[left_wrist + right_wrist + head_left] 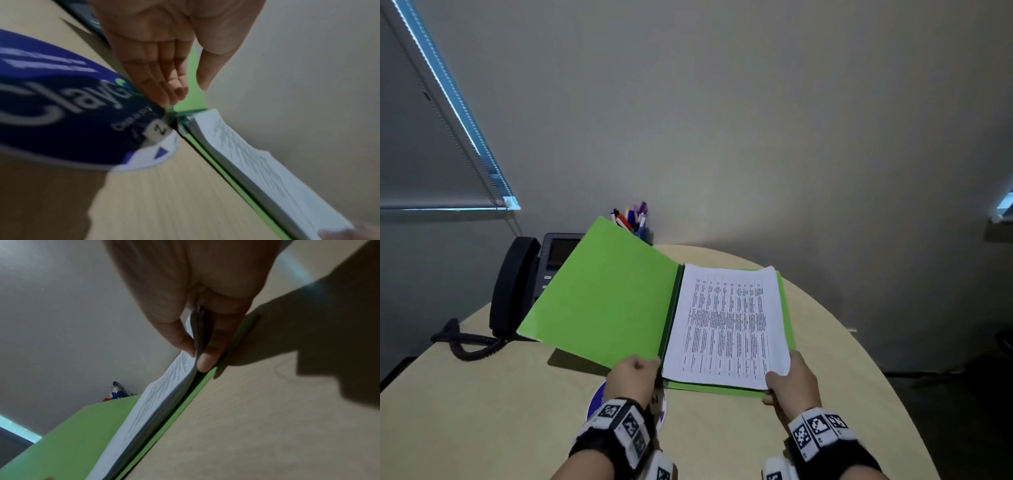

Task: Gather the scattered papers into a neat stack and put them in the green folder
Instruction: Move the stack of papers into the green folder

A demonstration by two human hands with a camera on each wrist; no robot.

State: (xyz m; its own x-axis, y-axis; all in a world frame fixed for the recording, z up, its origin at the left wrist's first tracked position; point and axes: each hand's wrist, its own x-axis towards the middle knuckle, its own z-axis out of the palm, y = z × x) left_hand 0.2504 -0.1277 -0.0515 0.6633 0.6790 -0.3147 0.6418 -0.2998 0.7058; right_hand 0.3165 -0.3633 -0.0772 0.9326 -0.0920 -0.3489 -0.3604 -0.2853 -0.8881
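Two wrists with black bands and square coded markers are nearest in the head view. On the light wooden table (482, 394) lies one green folder (602, 294), opened wide: its left cover is lifted at a slope, and its right half is flat on the table. One stack of papers (729, 325), printed with dense table text, sits inside on the right half, close to the dark spine.

One right hand (792, 380) grasps the near right corner of the stack; in the right wrist view its thumb (180, 339) is on top of the sheets and one finger is under them, so the corner is pinched and a little raised above the green cover. One left hand (635, 375) is at the near edge of the folder by the spine; in the left wrist view its fingers (164, 84) are straight, pointing down, with the tips touching the green edge, not clenched.

Under the left wrist is one round blue and white sticker (61, 100). Behind the folder stand one black desk phone (524, 284) with a coiled cord and one holder of pens (631, 219); the pens are too many and too small to count.
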